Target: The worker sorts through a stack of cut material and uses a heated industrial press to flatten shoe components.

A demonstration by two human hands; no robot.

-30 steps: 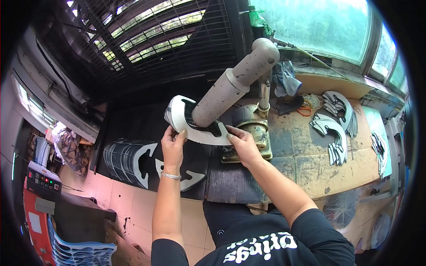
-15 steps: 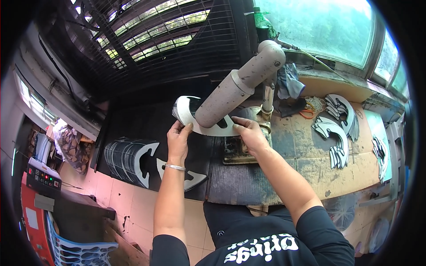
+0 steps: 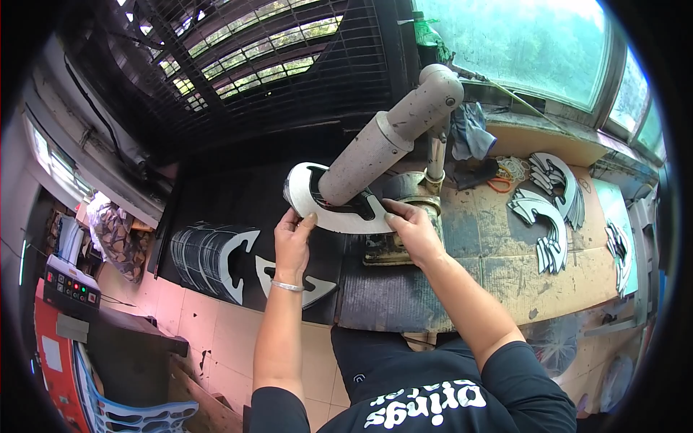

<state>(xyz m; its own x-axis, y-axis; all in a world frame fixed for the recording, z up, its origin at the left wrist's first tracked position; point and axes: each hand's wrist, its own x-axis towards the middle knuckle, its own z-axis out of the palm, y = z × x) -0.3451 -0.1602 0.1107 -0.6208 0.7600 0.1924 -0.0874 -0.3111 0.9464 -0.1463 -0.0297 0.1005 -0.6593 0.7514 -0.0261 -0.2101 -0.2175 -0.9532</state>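
Note:
A white, curved cut piece with dark edges, shaped like a shoe upper (image 3: 346,222), is held under the end of a grey tube-like machine arm (image 3: 368,155). My left hand (image 3: 292,242) pinches its near edge at the left, thumb on top. My right hand (image 3: 415,231) grips its right end, with the fingers partly hidden beneath. The arm's lower tip overlaps the piece's opening; I cannot tell whether they touch. To the left of my left hand lies a thick stack of similar pieces (image 3: 234,270). A loose white piece (image 3: 317,290) rests by my left wrist.
More stacked curved pieces (image 3: 554,227) lie on the cardboard-covered table (image 3: 469,289) at the right. Orange-handled scissors (image 3: 499,185) and a grey glove (image 3: 473,133) are behind my right hand. A red machine with a control box (image 3: 72,289) stands at the lower left.
Both hands have drawn the white piece slightly toward me and down. More of its opening shows around the tip of the grey arm.

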